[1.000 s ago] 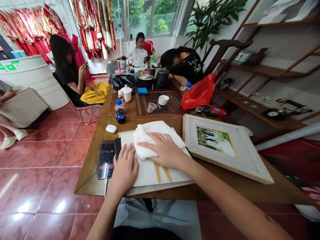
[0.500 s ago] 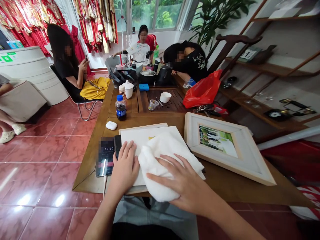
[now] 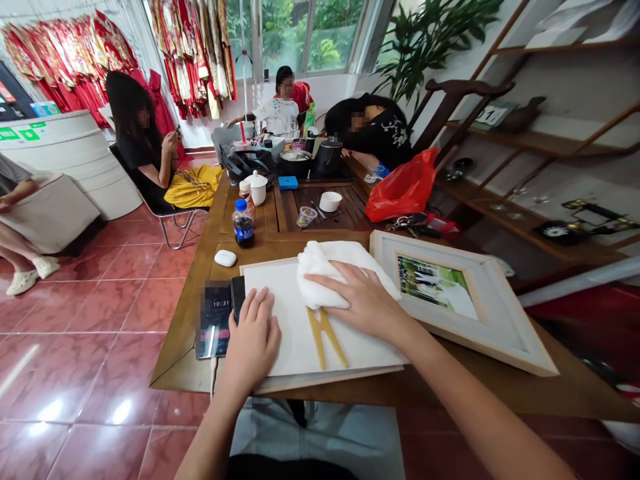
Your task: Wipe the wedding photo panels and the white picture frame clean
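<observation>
A white flat board with two thin yellow strips on it lies at the near edge of the wooden table. My left hand rests flat on the board's left side, fingers stretched out. My right hand presses a bunched white cloth onto the board's far right part, fingers spread over the cloth. A white picture frame with a photo lies just to the right of the board.
A phone lies left of the board, with a white earbud case and a cola bottle behind it. Farther back stand cups, kettles and a red plastic bag. Three other people sit around the table's far end. Shelves line the right wall.
My right hand slid the cloth from the board's near right edge back up to its far right part, uncovering the yellow strips. The left hand stayed put.
</observation>
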A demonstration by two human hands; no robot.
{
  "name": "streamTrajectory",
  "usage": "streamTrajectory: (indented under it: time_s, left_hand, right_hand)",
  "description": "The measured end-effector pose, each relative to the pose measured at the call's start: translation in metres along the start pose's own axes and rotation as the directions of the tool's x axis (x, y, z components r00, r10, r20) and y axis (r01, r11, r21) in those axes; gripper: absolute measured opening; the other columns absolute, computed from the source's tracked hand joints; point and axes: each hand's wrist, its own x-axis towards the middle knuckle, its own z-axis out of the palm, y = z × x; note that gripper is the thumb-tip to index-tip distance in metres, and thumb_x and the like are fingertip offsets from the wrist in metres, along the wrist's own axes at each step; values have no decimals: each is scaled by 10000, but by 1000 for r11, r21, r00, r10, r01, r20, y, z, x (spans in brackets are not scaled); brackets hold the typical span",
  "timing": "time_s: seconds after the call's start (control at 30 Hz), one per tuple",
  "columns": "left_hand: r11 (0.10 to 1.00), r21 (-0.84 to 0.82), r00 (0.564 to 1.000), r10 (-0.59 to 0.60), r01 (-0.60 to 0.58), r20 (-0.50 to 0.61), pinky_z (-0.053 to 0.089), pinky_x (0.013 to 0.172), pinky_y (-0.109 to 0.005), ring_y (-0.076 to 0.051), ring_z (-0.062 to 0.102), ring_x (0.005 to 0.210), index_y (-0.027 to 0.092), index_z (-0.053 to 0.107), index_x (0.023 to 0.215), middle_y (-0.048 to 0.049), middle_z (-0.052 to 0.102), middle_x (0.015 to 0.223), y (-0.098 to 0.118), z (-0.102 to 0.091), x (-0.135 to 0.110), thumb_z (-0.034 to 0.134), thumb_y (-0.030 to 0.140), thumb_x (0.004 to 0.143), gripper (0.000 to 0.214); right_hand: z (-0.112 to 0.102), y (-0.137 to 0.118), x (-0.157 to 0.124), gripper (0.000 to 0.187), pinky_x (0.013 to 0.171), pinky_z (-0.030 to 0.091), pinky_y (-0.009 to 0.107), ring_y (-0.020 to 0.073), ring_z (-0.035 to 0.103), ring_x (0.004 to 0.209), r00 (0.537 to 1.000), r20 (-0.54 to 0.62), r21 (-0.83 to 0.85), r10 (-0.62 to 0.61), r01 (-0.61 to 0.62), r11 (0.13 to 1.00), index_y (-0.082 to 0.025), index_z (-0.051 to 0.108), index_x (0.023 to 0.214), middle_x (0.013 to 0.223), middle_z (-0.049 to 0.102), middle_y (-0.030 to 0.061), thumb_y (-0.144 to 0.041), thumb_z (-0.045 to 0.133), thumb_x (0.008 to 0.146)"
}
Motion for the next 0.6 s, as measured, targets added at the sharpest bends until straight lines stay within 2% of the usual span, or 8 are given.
streamTrajectory:
  time_s: [0.13, 0.27, 0.4, 0.5, 0.6]
  left_hand:
    - [1000, 3, 1000, -15, 15, 0, 324, 1170, -647, -258, 281, 1557, 250, 456, 1453, -103, 408, 1634, 3, -2, -1, 374, 218, 1021, 441]
    - [1000, 1, 1000, -20, 20, 3, 324, 1175, -645, -263, 285, 1556, 254, 463, 1451, -102, 420, 1627, 5, -4, -1, 382, 214, 1016, 445]
    - [1000, 4, 1000, -16, 16, -1, 326, 1171, -651, -270, 289, 1553, 245, 459, 1453, -103, 415, 1629, 4, -3, 0, 375, 215, 1017, 445]
    - [1000, 8, 1000, -6, 6, -9, 330, 1168, -651, -275, 286, 1553, 241, 458, 1454, -106, 415, 1629, 3, -1, 0, 376, 216, 1017, 445]
    - [1000, 3, 1000, 1, -1, -6, 330, 1166, -649, -279, 281, 1555, 242, 456, 1456, -111, 412, 1630, 2, -1, 0, 378, 219, 1018, 446]
  right_hand:
    - [-2, -1, -22, 550, 1039, 388, 553, 359, 460, 1354, 998, -8, 30, -56, 56, 998, -375, 518, 1494, 1440, 530, 155, -397, 588, 949]
    - [-5, -11, -59, 581, 1046, 372, 562, 362, 476, 1328, 995, -35, 57, -91, 93, 994, -389, 529, 1482, 1413, 552, 137, -423, 623, 909]
    - [-8, -21, -92, 610, 1047, 364, 558, 361, 497, 1291, 992, -59, 57, -110, 113, 992, -398, 560, 1457, 1397, 565, 122, -343, 629, 853]
    - [-9, -23, -101, 622, 1036, 366, 552, 362, 509, 1267, 989, -78, 46, -126, 129, 990, -386, 575, 1447, 1394, 553, 128, -315, 625, 831]
    - [-8, -17, -93, 609, 1012, 383, 542, 362, 516, 1256, 989, -82, 34, -126, 129, 991, -369, 570, 1454, 1369, 550, 142, -338, 634, 849]
